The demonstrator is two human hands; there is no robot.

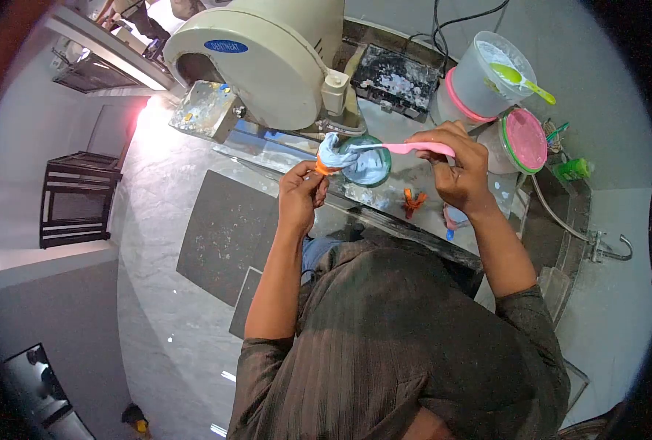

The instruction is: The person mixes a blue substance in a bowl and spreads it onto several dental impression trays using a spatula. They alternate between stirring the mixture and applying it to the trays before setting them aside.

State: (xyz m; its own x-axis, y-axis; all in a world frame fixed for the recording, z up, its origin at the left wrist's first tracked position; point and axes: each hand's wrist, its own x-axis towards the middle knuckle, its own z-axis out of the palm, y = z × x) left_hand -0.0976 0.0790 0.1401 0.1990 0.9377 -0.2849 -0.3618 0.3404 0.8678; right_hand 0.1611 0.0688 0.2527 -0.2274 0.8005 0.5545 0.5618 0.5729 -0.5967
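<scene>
My left hand [304, 191] pinches an orange piece [328, 167] heaped with pale blue paste [334, 152], just beside the bowl [368, 170]. My right fingers curl closed round a pink-handled spatula [420, 147], its tip in that paste, its shaft crossing above the bowl.

Pale counter [405, 170] carries green bowl [370, 182], orange piece [414, 203] (clip, perhaps), pink-lidded tub [525, 139].

The spatula handle [417, 148] is pink, the paste [368, 170] pale blue, its bowl [388, 169] green; the far-left machine [267, 81] is cream, the right-hand lid [525, 139] pink with a green rim, the near shirt [384, 323] dark with fine stripes
</scene>
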